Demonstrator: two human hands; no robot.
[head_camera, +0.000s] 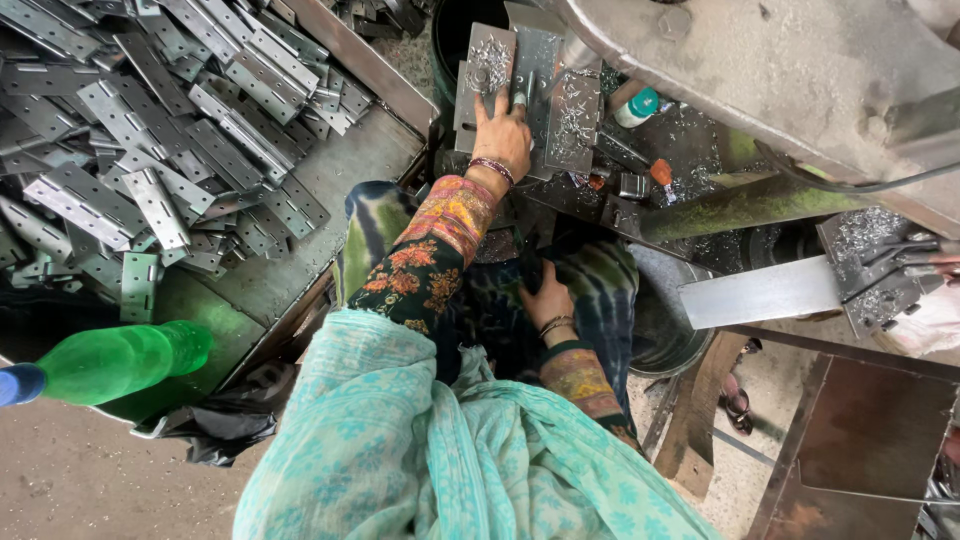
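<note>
I note a cramped workshop under flat, even daylight, with no lamp in view. To the left, a sheet-metal tray (350, 165) serves as a counter, its surface grey and scuffed, with a raised metal edge (365, 62) along its far side. A green plastic bottle (115, 360) lies on its side at the tray's near corner. The floor (70, 480) below is bare, dusty concrete, brownish-grey. At the lower right I see rusty brown steel sheets (870, 430) and a wooden plank (700, 410). A heavy grey machine housing (760, 60) fills the upper right.
</note>
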